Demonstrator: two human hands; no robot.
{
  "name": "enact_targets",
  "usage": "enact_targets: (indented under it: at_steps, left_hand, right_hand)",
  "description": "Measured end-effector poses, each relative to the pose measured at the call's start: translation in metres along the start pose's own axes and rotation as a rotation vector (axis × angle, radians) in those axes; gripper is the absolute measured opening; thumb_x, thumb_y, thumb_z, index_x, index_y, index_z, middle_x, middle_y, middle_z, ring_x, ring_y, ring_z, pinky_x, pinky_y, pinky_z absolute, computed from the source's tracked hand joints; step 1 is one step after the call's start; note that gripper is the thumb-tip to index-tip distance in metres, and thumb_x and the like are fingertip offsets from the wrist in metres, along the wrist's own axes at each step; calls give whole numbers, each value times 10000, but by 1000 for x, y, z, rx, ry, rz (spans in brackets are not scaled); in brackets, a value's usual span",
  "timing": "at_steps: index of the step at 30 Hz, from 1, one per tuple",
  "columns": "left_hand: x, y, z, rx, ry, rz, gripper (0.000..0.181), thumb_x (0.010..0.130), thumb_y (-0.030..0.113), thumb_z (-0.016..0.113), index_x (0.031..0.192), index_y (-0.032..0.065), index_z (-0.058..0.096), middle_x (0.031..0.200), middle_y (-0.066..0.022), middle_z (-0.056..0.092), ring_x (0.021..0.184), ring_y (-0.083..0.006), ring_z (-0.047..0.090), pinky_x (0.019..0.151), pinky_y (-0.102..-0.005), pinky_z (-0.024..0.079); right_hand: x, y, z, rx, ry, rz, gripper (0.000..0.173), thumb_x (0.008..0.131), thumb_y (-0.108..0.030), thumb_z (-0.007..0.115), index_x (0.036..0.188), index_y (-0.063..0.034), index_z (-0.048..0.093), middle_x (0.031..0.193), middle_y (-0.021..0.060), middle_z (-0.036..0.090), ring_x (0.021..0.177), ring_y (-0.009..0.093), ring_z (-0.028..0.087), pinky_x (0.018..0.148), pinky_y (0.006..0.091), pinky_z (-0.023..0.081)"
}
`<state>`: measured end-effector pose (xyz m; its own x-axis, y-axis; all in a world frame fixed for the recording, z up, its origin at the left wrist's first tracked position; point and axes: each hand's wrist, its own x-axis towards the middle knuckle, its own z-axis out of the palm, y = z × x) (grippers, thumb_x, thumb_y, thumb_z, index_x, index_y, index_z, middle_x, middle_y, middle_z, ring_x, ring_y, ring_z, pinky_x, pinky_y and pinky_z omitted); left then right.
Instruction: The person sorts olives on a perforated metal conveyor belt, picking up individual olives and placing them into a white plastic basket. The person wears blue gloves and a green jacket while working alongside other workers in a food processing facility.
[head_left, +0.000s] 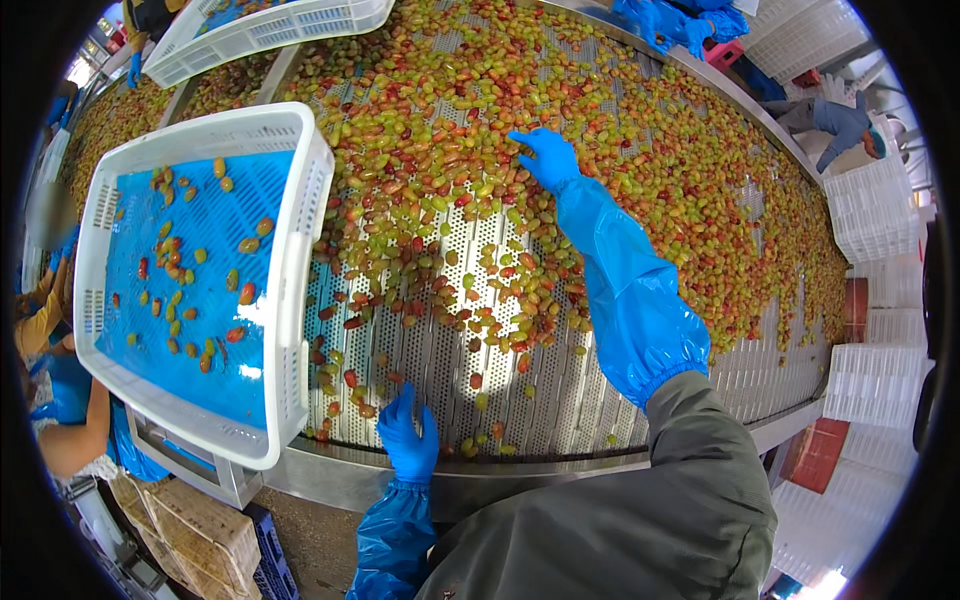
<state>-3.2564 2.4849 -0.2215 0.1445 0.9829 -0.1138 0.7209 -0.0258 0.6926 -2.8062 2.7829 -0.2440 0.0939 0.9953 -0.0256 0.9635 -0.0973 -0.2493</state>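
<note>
Red, green and yellow fruits, grape- or jujube-like (517, 97), lie spread over a perforated metal conveyor belt (555, 390). My right hand (551, 159), in a blue glove and a shiny blue sleeve cover, reaches over the thick layer of fruit, index finger stretched out; whether it touches a fruit I cannot tell. Near the belt's front edge, my left hand (409, 435), gloved alike, is raised with fingers apart and nothing in it. To its left a white plastic crate (289, 300) with a blue liner holds scattered fruits.
Another white crate (277, 30) stands at the far left. A metal rim (525, 471) borders the belt. Co-workers' gloved hands (697, 34) are across the belt, with more people at the left. Stacked white crates (874, 382) line the right. Dirty beige crates (199, 532) stand below left.
</note>
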Motion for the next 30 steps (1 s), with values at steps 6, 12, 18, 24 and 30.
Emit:
enact_targets:
  at_steps: [6,12,18,24,30]
  left_hand:
    - [194,91,35,-114,52,223,484,905,135,686,1371,90,567,1167,-169,631,1084,-354,576,929,-480,455]
    - [399,134,95,190,82,492,514,868,259,722,1345,124,587,1115,-144,653,1042,-367,593,851,-500,497]
    - [467,157,132,656,-112,507,407,890,469,640,1150,162,702,1035,-145,659,974,-380,598,762,-515,504]
    - [467,154,128,377,-73,423,293,915,369,665,1009,98,727,981,-173,657,896,-369,627,716,-503,515]
    - [297,155,64,-495,155,371,284,950,171,680,1197,33,662,1092,-109,674,951,-198,637,831,-330,504]
  right_hand:
    - [24,2,26,-11,-37,46,354,866,-270,751,1216,-233,705,1067,85,695,950,294,679,810,465,560]
    - [17,-12,17,359,81,106,242,894,-209,723,1130,-153,734,1047,89,701,942,260,680,813,390,558]
    - [-34,-25,1,1240,483,432,337,941,-163,686,1245,-25,636,1106,107,681,977,177,642,885,327,518]
    - [-128,-79,11,1524,391,620,361,964,-107,633,1308,-2,602,1156,103,670,1024,169,636,948,311,503]
    - [-174,-162,-1,1470,568,626,295,963,-67,624,1256,-39,635,1249,106,652,1109,185,637,954,338,514]
